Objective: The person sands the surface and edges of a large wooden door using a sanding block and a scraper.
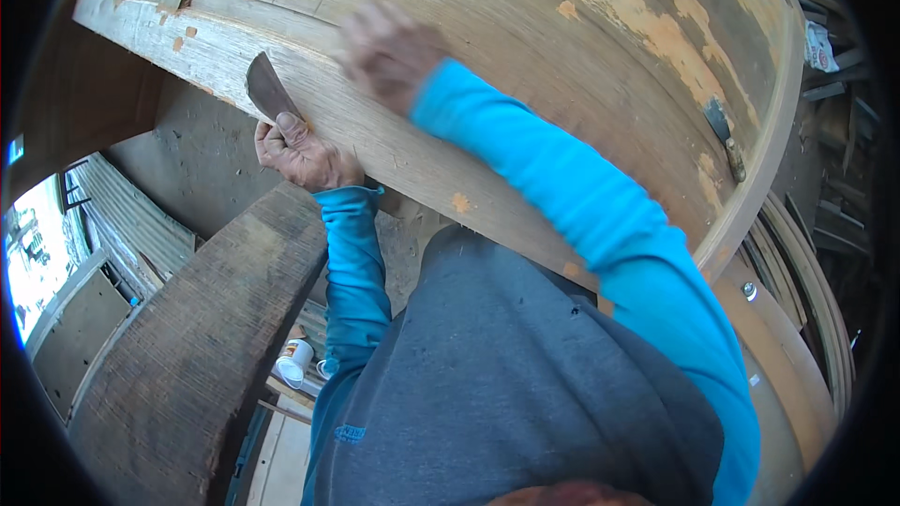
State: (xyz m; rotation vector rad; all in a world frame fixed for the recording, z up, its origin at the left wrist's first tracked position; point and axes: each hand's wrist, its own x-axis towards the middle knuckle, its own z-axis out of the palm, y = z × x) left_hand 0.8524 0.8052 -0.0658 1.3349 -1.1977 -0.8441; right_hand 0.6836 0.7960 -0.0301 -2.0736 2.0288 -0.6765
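A large wooden door panel (525, 98) lies across the front, with pale orange filler patches over its surface. My left hand (309, 157) is closed at its near edge, the thumb pressing a dark brown, curved flat piece that looks like sandpaper (267, 86). That piece sticks up above the fingers. Over the panel, to the right of it, is my right hand (389, 54), smeared by motion. Its fingers are bent toward the wood, and whether they hold anything does not show.
A putty knife (727, 141) lies on the panel's right side. Left of my body is a thick dark wooden plank (206, 309), with a white bucket (294, 363) below it. Wood strips (797, 267) and a white bag (819, 47) are at the right.
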